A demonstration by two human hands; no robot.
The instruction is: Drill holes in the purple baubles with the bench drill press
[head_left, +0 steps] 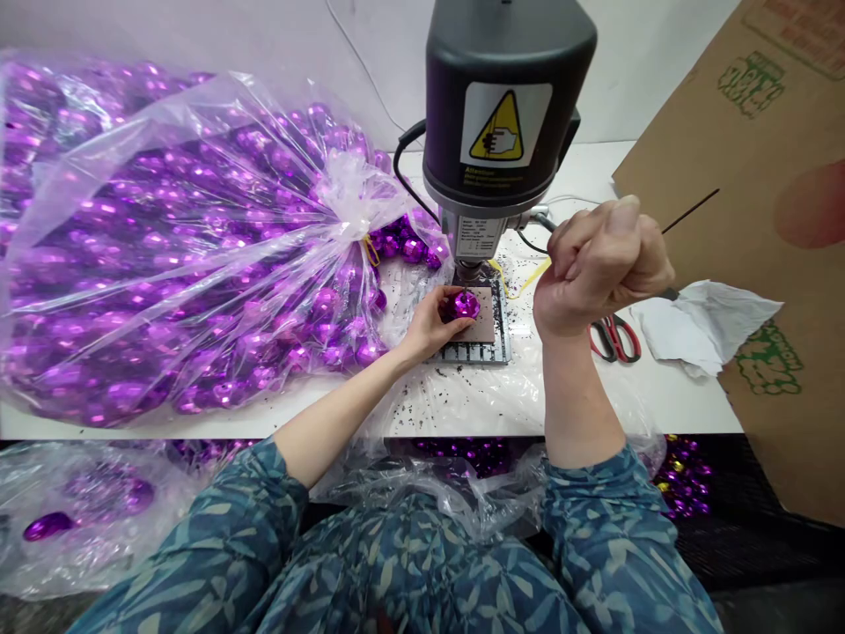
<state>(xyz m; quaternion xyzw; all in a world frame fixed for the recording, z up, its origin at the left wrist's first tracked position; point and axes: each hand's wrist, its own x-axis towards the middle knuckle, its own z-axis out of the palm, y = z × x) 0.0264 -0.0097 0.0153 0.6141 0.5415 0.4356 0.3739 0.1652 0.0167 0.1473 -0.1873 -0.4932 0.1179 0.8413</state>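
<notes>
My left hand pinches a shiny purple faceted ball on the small brown pad of the drill press table, right under the bit. My right hand is a closed fist wrapped round the drill press lever, a thin dark rod sticking out to the right. The dark grey drill press head with a yellow warning label rises above both hands.
A big clear plastic bag of purple balls fills the left of the white table. Red-handled scissors and crumpled white paper lie right of the press. A cardboard box stands at right. Dark shavings litter the table edge.
</notes>
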